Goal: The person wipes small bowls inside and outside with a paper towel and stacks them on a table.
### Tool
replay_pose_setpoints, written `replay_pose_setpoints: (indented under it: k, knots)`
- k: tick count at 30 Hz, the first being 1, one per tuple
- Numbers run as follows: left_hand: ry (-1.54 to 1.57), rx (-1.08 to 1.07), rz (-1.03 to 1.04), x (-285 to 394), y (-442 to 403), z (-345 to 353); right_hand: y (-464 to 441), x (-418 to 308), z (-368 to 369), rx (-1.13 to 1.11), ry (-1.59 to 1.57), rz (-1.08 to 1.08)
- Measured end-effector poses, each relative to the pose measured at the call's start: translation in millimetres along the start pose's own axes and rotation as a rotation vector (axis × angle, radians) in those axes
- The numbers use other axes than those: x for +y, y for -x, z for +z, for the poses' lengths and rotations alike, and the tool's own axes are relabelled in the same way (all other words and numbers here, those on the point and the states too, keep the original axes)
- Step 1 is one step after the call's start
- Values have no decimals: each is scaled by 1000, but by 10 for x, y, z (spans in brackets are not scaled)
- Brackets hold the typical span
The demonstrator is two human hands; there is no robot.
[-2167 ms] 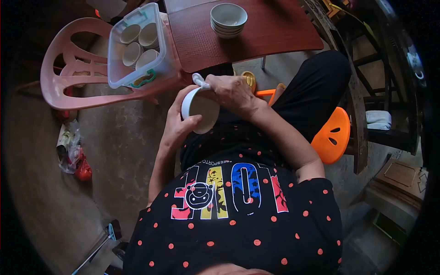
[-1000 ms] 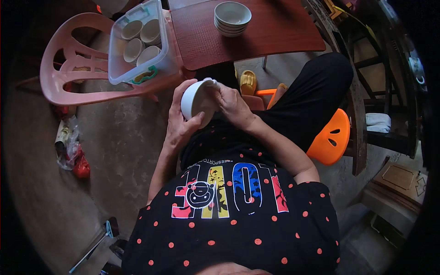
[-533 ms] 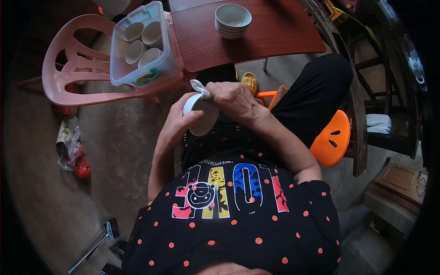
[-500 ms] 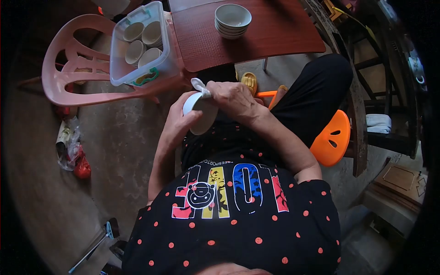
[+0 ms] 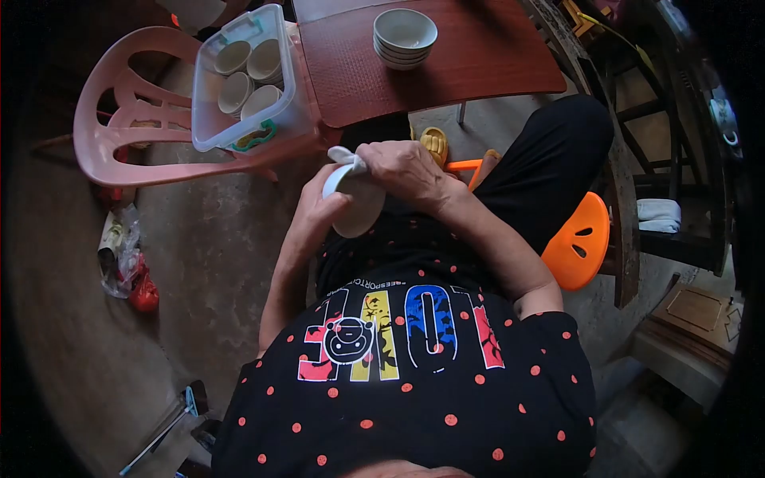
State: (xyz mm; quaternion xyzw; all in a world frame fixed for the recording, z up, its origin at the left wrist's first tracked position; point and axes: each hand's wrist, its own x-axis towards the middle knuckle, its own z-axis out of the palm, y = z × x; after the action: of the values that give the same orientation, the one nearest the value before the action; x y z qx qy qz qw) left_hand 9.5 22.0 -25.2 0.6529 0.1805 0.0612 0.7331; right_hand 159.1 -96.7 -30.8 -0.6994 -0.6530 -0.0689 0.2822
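Observation:
A pale bowl (image 5: 362,209) is tilted on its side above my lap. My left hand (image 5: 317,205) grips it, with the thumb along the near side. At its upper rim, my right hand (image 5: 402,169) pinches a white cloth (image 5: 349,158) that is pressed against the rim. A corner of the cloth sticks up between the two hands. The fingertips of my right hand are partly hidden behind the bowl and cloth. Beyond my hands, a stack of several white bowls (image 5: 405,32) stands upright on the red-brown table (image 5: 351,92).
A clear plastic bin (image 5: 205,131) with several stacks of bowls rests on the pink chair (image 5: 92,143) at the left. An orange stool (image 5: 578,243) is by my right leg. Plastic bags (image 5: 127,255) and a broom (image 5: 187,402) lie on the floor at left.
The bowl and both hands have shifted slightly to the right. The cloth's upper corner has dropped and folded a little toward the left. The stack and bin stay in place.

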Motion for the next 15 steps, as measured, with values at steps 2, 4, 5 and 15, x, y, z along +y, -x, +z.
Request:
replay_pose_setpoints:
  k: [2, 4, 5, 15]
  knots:
    - [-12, -51, -51, -17, -9, 3, 18, 20, 8, -35, -61, 19]
    - [-2, 14, -4, 18, 16, 74, 64, 29, 52, -72, -118, 38]
    - [8, 84, 41, 35, 24, 104, 100, 2, 104, -51, -294, 212]
    - [273, -30, -124, -38, 16, 56, 121, -174, -96, -137, -265, 194]
